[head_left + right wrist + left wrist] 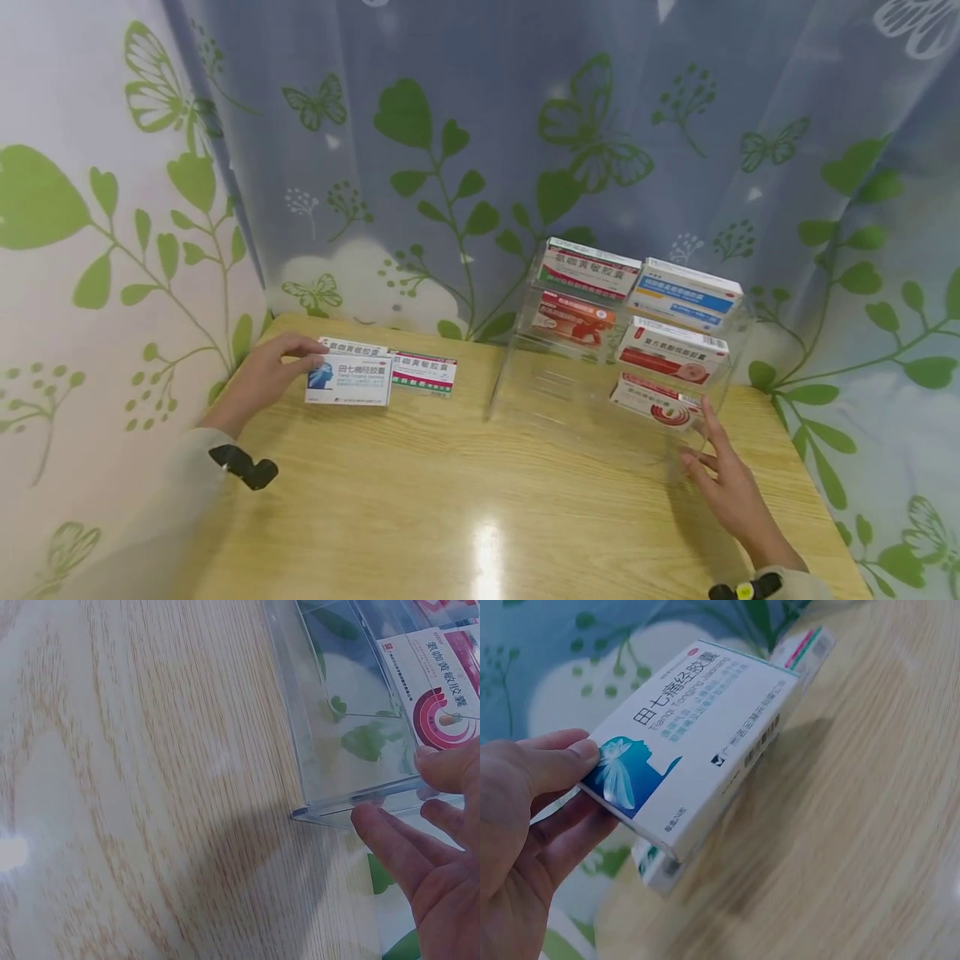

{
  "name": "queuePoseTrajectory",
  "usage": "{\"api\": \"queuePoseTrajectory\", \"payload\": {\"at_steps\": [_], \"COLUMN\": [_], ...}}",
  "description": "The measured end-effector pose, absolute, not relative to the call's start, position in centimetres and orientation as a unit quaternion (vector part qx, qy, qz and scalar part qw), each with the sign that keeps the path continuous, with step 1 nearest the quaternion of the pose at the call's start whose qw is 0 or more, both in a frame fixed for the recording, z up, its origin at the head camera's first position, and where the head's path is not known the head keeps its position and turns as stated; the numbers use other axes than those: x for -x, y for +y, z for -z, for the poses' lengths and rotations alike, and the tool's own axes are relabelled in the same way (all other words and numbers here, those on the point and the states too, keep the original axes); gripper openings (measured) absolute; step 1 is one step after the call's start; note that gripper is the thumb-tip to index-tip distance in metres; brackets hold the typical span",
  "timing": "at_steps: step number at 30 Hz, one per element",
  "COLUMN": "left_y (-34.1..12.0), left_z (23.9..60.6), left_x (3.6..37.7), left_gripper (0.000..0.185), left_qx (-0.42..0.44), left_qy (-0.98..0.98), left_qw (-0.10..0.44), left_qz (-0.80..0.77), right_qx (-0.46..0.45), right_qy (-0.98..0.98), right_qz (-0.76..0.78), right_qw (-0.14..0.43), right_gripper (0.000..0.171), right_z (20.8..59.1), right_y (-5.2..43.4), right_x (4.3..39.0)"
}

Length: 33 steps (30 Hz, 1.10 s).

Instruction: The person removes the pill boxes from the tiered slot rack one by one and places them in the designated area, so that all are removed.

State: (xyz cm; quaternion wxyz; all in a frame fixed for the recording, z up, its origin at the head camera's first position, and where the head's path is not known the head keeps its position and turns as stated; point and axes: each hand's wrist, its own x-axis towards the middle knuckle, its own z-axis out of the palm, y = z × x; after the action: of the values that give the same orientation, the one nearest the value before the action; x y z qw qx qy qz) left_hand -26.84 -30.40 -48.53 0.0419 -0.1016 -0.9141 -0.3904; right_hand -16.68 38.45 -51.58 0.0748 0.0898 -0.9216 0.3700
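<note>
My left hand (pixel 273 375) pinches the left end of a white medicine box (pixel 348 381) with a blue head-profile picture; in the left wrist view the thumb (pixel 585 752) presses on its face, with other fingers underneath. Behind it, partly covered, lie a white box (pixel 352 346) and a red, white and green medicine box (pixel 423 373). My right hand (pixel 731 492) is at the lower right side of a clear display rack (pixel 540 400), fingertips against its edge. Near the index finger, a white box with pink-red rings (pixel 656 402) sits in the rack's lower right part.
Higher in the rack stand a red-green box (pixel 588 272), a blue-white box (pixel 684 296), an orange box (pixel 573 318) and a white-red box (pixel 672 352). The rack stands at the back right of the wooden table (pixel 420 500). Patterned curtains (pixel 465 125) hang close behind.
</note>
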Motion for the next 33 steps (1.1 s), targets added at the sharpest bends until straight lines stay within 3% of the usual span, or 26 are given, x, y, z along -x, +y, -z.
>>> {"api": "queuePoseTrajectory", "payload": {"at_steps": [7,19,27,33], "left_y": [-33.7,-34.5,-34.3,-34.5], "left_z": [50.5,51.8,52.2,52.8], "left_x": [27.2,27.9,27.6,27.7], "left_gripper": [0.032,0.035,0.059,0.082], "left_qx": [0.087,0.063,0.024,0.012], "left_qy": [-0.925,-0.933,-0.929,-0.946], "left_qw": [-0.018,-0.051,-0.059,-0.097], "left_qz": [0.37,0.35,0.364,0.308], "right_qx": [-0.09,-0.083,-0.077,-0.076], "right_qy": [-0.921,-0.923,-0.923,-0.921], "right_qz": [-0.372,-0.371,-0.374,-0.377], "right_qw": [0.074,0.064,0.057,0.064], "right_gripper": [0.094,0.095,0.093,0.092], "right_z": [51.5,51.4,51.0,51.2], "right_y": [38.4,38.4,38.0,38.1], "right_x": [16.9,17.1,16.7,16.4]}}
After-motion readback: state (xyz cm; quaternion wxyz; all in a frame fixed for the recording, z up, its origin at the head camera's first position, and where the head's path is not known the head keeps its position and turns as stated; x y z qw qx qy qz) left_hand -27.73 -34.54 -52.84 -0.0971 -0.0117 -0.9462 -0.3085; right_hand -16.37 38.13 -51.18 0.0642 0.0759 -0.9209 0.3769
